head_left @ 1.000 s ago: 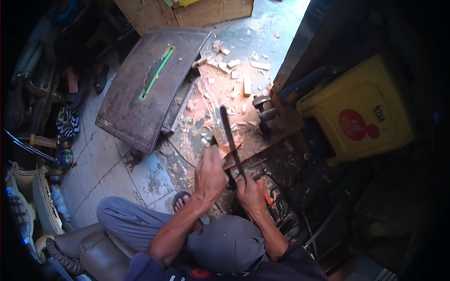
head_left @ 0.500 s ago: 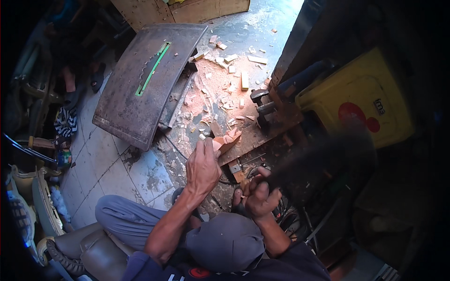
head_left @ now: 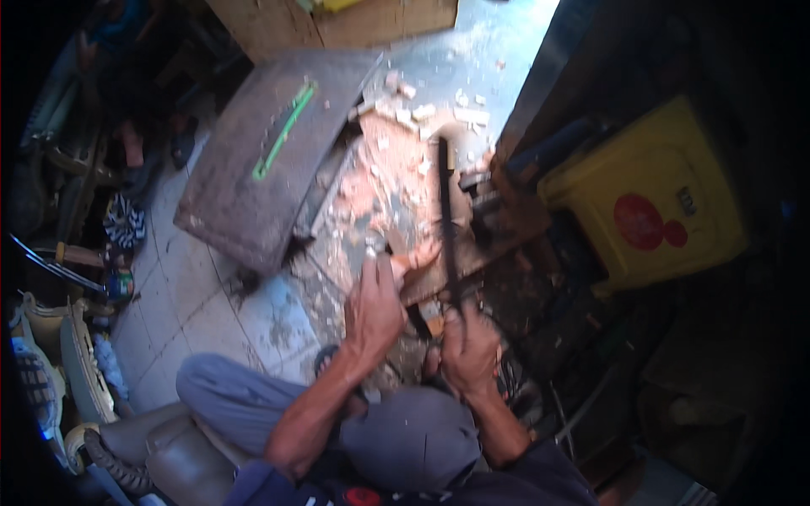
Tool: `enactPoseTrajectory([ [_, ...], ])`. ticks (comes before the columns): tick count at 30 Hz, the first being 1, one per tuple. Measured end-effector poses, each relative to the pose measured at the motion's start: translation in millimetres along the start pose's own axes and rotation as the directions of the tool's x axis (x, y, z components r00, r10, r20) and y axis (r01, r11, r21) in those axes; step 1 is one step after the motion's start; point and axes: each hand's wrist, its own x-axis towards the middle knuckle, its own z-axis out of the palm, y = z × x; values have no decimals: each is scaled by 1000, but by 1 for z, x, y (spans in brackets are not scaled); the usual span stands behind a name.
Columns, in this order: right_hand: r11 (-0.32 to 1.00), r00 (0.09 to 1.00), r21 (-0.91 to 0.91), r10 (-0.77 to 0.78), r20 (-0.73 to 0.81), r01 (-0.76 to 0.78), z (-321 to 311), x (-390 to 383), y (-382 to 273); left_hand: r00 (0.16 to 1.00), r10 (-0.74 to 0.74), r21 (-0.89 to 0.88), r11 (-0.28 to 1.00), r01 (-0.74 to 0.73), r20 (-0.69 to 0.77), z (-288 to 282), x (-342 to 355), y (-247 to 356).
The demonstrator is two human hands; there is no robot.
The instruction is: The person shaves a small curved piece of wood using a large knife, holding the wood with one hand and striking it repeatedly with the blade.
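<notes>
My left hand (head_left: 374,312) is closed on a reddish-brown piece of wood (head_left: 419,255) with a rough, chipped upper side. That wood rests by a wooden plank (head_left: 489,260) in front of me. Gripped in my right hand (head_left: 471,347) is a long dark machete-like blade (head_left: 446,211), blurred by motion. It stands nearly edge-on and points away from me, just right of the wood piece. The blade's handle is mostly hidden in my fist.
Wood chips and sawdust (head_left: 396,160) cover the floor ahead. A dark saw table (head_left: 245,194) with a green slot insert stands to the left. On the right are a yellow plastic seat (head_left: 574,190) and dark machinery (head_left: 510,198). A person's legs (head_left: 131,143) show at far left.
My right hand has swung the dark blade from the right side to straight ahead, beside the wood. My left hand keeps its hold. The whole view has shifted slightly.
</notes>
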Motion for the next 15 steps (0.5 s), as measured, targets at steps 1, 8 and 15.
enactPoseTrajectory([
  [1, 977, 993, 202, 81, -83, -63, 11, -15, 7, 999, -24, 7, 1000, 24, 28, 0, -12, -1],
  [8, 987, 987, 55, 149, 62, -152, 12, 5, -9, 1000, -14, 8, 1000, 14, -3, 1, -9, -7],
  [15, 968, 968, -189, 195, 157, -164, 22, -7, 50, 998, 60, -68, 996, -61, -12, 15, -7, 13],
])
